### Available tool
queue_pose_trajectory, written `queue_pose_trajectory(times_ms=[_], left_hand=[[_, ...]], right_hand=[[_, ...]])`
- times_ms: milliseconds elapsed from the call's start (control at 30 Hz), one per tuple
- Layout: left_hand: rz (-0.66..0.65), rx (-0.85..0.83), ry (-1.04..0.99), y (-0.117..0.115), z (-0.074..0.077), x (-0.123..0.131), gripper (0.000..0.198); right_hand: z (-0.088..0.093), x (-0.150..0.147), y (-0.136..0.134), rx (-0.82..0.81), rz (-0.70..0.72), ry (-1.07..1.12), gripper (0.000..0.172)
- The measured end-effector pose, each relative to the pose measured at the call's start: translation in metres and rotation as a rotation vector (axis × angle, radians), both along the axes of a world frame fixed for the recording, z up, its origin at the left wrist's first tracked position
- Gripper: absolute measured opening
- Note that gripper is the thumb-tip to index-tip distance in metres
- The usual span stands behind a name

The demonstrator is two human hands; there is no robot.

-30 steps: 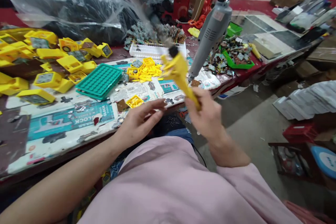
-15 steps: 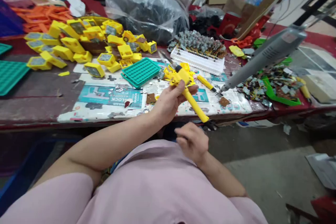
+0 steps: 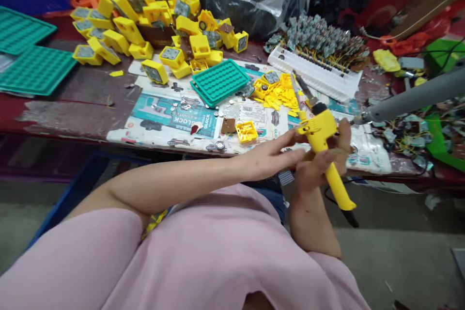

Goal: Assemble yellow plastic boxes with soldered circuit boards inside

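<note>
A yellow soldering gun (image 3: 319,128) with a black collar and a metal front shaft is up in front of the table's front edge. A black cord leaves the lower end of its handle. My right hand (image 3: 316,167) is closed around it, the thumb across the handle and a finger raised beside the body. My left hand (image 3: 279,152) comes in from the left, its fingers closed at the rear side of the gun's head; their tips are partly hidden. Left of my hands, a small open yellow case (image 3: 247,131) lies on the printed sheet beside a brown piece (image 3: 228,126).
Yellow cases (image 3: 123,29) are heaped at the back left, near green trays (image 3: 39,70). Another green tray (image 3: 220,82) lies on the sheet. A white rack (image 3: 316,77) holds wired parts. A grey hanging driver (image 3: 407,99) reaches in from the right, above a green bin (image 3: 443,140).
The soldering gun has moved right along with my left hand. My right hand has risen from near my body and taken hold of it. The view has shifted.
</note>
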State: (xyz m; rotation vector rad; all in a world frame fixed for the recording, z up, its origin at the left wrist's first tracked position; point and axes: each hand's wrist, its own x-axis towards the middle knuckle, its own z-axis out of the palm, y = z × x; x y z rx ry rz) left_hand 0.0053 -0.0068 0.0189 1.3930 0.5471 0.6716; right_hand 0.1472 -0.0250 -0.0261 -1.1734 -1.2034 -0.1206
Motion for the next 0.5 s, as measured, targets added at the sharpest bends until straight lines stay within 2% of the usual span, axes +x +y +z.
queue_pose_trajectory(times_ms=[67, 100, 133, 200, 267, 333, 433, 500], left_hand=[[-0.046, 0.284, 0.239, 0.012, 0.003, -0.030, 0.039], [0.002, 0.454, 0.352, 0.020, 0.005, -0.044, 0.033], [0.118, 0.614, 0.474, 0.030, 0.006, -0.055, 0.029], [0.179, 0.791, 0.713, 0.050, 0.008, -0.070, 0.027], [0.116, 0.825, 0.929, 0.067, 0.007, -0.073, 0.028], [0.017, 0.804, 1.093, 0.075, 0.006, -0.071, 0.028], [-0.055, 0.805, 1.210, 0.078, 0.006, -0.069, 0.027], [-0.071, 0.810, 1.227, 0.078, 0.007, -0.071, 0.025]], right_hand=[[0.005, 0.012, 0.002, 0.040, 0.002, 0.055, 0.049], [0.008, 0.017, 0.003, 0.061, 0.007, 0.094, 0.046], [0.011, 0.022, 0.004, 0.076, 0.018, 0.130, 0.043], [0.015, 0.027, 0.006, 0.116, 0.052, 0.172, 0.038], [0.018, 0.025, 0.005, 0.132, 0.082, 0.157, 0.037], [0.019, 0.020, -0.001, 0.075, 0.107, 0.076, 0.039], [0.021, 0.017, -0.015, -0.127, 0.177, -0.052, 0.044], [0.023, 0.019, -0.025, -0.194, 0.216, -0.027, 0.050]])
